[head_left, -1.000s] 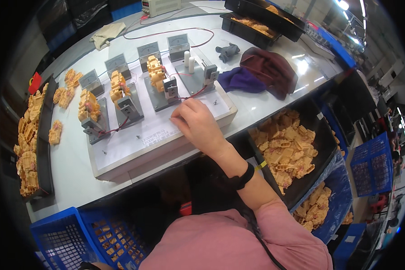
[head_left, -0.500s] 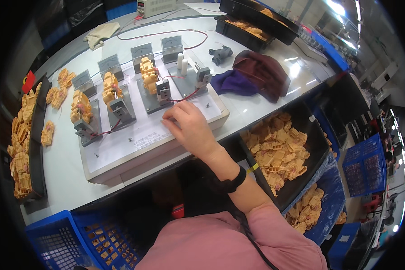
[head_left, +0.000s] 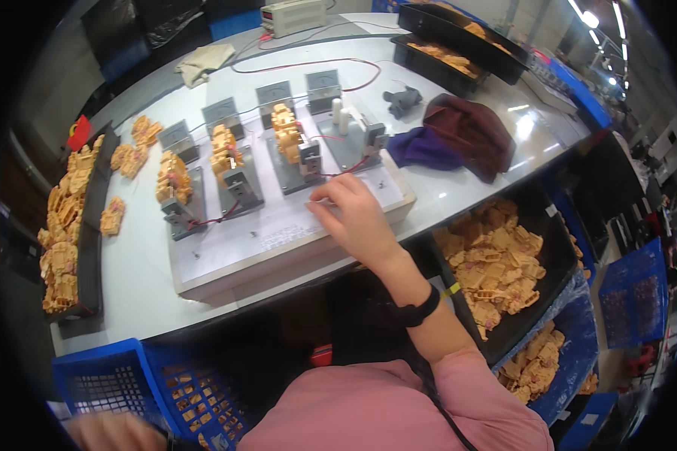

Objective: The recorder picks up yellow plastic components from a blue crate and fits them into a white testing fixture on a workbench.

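Observation:
My right hand (head_left: 353, 218) hovers over the front edge of a white test board (head_left: 226, 270), just before the third and fourth fixtures. Its fingers are loosely bent, thumb and forefinger apart, and I see nothing between them. Tan plastic parts sit upright in the first fixture (head_left: 174, 177), the second (head_left: 224, 154) and the third (head_left: 286, 134). The fourth fixture (head_left: 347, 143), with two white pegs, bears no tan part. Behind each stands a small dial meter (head_left: 323, 92). My left hand (head_left: 116, 432) is a blur at the lower left, over a blue basket; its fingers are smeared.
Tan parts fill a long black tray (head_left: 90, 263) at left and a black bin (head_left: 496, 263) at right. Loose parts (head_left: 113, 216) lie beside the left tray. Blue baskets (head_left: 105, 376) stand below the table. Purple and maroon cloths (head_left: 466, 135) lie at right; a power supply (head_left: 293, 16) stands behind.
My left hand has come into view at the lower left. The whole scene has shifted to the right in the picture. My right hand keeps nearly the same place over the board.

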Demonstrator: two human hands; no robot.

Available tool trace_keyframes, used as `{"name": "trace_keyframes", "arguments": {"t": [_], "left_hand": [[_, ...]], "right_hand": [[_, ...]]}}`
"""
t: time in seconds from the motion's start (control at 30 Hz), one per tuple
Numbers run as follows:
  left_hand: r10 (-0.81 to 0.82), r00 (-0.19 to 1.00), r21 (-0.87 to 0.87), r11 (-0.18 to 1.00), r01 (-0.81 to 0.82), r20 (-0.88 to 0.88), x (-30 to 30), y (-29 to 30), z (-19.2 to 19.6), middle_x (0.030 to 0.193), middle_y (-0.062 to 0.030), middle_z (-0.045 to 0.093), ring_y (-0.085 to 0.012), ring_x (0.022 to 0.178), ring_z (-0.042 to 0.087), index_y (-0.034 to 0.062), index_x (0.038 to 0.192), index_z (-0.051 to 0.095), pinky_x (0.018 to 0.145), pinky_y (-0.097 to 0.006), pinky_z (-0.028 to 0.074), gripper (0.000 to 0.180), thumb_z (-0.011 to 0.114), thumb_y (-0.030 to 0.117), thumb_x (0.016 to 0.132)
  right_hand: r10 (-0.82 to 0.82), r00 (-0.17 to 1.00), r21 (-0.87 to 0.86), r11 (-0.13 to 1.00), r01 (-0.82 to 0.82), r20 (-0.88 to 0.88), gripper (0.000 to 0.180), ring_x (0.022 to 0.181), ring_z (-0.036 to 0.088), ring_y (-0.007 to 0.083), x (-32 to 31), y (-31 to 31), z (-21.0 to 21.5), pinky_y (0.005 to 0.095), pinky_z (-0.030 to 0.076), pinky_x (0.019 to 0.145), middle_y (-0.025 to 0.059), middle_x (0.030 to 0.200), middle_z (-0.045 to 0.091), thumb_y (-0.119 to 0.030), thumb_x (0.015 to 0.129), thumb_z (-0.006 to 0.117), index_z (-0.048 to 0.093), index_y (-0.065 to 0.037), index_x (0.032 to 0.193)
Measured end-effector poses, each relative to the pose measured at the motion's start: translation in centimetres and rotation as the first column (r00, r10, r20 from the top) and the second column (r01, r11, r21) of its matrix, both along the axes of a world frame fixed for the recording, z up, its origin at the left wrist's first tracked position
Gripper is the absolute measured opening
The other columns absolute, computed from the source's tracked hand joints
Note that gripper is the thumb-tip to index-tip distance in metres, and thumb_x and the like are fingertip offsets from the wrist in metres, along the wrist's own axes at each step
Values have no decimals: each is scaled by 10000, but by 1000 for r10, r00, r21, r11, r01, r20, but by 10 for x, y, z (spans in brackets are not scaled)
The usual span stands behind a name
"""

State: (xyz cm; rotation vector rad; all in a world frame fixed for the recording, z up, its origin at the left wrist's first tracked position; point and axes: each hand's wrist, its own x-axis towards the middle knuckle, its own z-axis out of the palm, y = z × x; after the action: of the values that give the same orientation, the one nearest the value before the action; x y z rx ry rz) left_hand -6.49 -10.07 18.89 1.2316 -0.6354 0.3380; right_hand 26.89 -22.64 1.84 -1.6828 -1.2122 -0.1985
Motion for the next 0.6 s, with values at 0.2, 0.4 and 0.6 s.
{"name": "trace_keyframes", "arguments": {"t": [0.2, 0.4, 0.6], "left_hand": [[860, 497, 481, 485, -730, -112, 13, 26, -49, 914, -27, 475, -117, 778, 461, 77, 901, 566, 687, -221, 383, 208, 753, 40, 816], [915, 402, 655, 327, -681, -38, 38, 30, -60, 955, -31, 528, -109, 862, 503, 31, 917, 605, 787, -227, 411, 124, 680, -52, 863], [925, 379, 704, 250, -665, 29, 50, 29, -64, 955, -44, 558, -117, 867, 522, 7, 950, 638, 782, -235, 418, 41, 661, -11, 921]], "right_hand": [[61, 997, -77, 995, -65, -52, 126, 955, 610, 305, 2, -7, 6, 379, 501, 865, 119, 975, 614, -115, 895, 714, 671, -13, 957], [68, 995, -111, 991, -76, -72, 100, 966, 609, 308, 4, -6, 6, 382, 501, 862, 124, 981, 616, -90, 905, 693, 671, -7, 957], [80, 997, -35, 996, -81, -10, 66, 914, 595, 322, 5, -4, 5, 397, 496, 826, 126, 926, 594, -43, 884, 692, 652, 10, 891]]}}
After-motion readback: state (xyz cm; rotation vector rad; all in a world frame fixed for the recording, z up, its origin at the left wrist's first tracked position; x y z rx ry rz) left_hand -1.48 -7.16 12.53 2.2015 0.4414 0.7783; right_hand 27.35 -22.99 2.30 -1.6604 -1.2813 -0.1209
